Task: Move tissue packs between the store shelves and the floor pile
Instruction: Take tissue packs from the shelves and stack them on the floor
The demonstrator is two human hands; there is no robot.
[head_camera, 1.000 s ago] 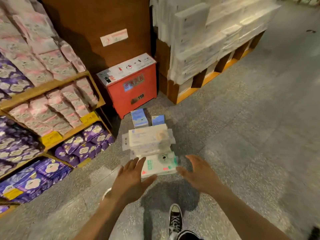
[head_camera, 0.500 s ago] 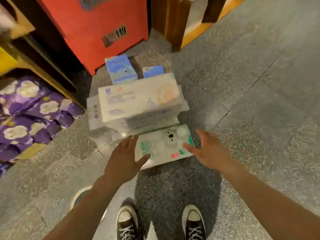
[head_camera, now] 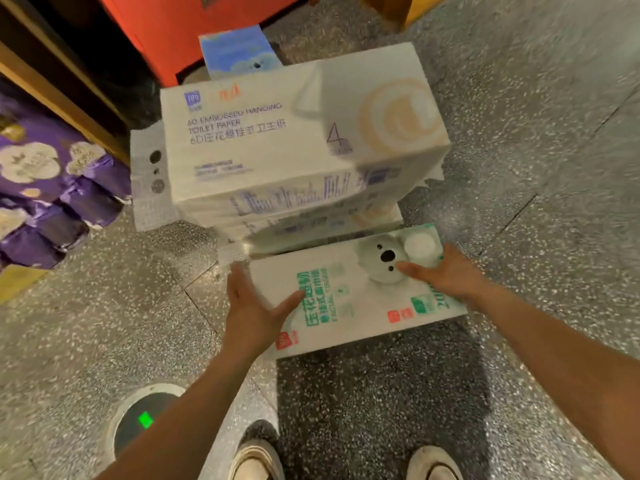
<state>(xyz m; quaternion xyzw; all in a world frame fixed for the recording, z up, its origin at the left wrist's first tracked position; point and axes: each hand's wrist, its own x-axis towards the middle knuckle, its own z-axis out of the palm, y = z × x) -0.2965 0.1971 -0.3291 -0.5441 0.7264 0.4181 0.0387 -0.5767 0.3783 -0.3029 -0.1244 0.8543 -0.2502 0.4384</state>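
Observation:
A white tissue pack with green print and a koala picture point(head_camera: 349, 299) lies on the floor at the near side of the pile. My left hand point(head_camera: 252, 310) clasps its left end, thumb on top. My right hand point(head_camera: 446, 275) presses on its right end, fingers spread over the koala. Behind it rises a stack of white toilet paper packs point(head_camera: 298, 140) with blue lettering. A blue tissue pack point(head_camera: 239, 51) lies beyond the stack.
Purple tissue packs point(head_camera: 52, 188) fill the low shelf at the left, behind a wooden shelf edge point(head_camera: 59, 102). A red cabinet point(head_camera: 194, 26) stands at the back. A round floor fitting with a green light point(head_camera: 145, 419) is near my shoes point(head_camera: 256, 460).
The view has dropped closer to the pile. Both hands, apart and above the koala pack before, have closed in and now rest on its two ends.

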